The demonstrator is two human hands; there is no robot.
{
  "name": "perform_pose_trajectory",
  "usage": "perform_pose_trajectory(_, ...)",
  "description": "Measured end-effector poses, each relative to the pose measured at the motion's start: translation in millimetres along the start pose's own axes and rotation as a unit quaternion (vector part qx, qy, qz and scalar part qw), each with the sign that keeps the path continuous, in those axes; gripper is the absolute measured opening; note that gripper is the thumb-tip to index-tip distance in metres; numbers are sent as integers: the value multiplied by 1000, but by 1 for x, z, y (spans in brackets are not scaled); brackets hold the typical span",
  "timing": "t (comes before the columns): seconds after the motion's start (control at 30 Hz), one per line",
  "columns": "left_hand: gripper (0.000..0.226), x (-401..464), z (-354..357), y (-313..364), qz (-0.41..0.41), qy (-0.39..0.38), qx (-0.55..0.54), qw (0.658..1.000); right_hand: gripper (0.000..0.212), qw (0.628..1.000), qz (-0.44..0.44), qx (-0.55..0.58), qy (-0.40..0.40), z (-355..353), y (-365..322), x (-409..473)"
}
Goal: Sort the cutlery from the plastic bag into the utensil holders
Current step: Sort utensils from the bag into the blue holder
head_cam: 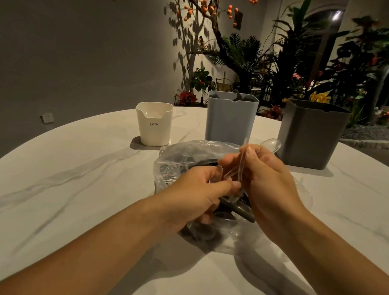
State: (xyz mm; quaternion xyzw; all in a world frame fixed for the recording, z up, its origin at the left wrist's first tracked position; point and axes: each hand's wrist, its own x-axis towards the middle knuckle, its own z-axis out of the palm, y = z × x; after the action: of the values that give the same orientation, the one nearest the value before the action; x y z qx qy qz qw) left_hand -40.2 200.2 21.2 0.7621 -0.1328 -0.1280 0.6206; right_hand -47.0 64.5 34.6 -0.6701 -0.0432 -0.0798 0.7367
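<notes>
Here, in the head view, both hands work above the plastic bag (pixel 212 155), which lies open in the middle of the white table (pixel 52 188). The right hand (pixel 268 175) has its fingers curled round clear plastic cutlery; a clear spoon (pixel 271 144) sticks out above the fingers, probably gathered so that one kind goes together. The left hand (pixel 196 194) pinches another clear piece at the mouth of the bag, just beside the right hand, maybe to pass it over. Dark cutlery (pixel 242 210) remains inside the bag. Behind the bag stand three holders in a row: a white holder (pixel 153 125), a blue-grey holder (pixel 230 120) with something dark inside, and a dark grey holder (pixel 311 136). They are within easy reach.
</notes>
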Motion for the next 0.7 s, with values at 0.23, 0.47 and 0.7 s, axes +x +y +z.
perform_pose_trajectory(0.23, 40, 3, -16, -2, -13, -24, -76, 997, 30, 998, -1, 55, -32, 0, -1, -1)
perform_pose_trajectory(0.47, 5, 7, -22, 2, 19, 43, -158, 986, 37, 989, 8, 142, -26, -2, -3, -1)
perform_pose_trajectory(0.7, 22, 9, -28, 5, 32, 97, -226, 969, 31, 1000, 13, 20, 14, 3, -2, -1)
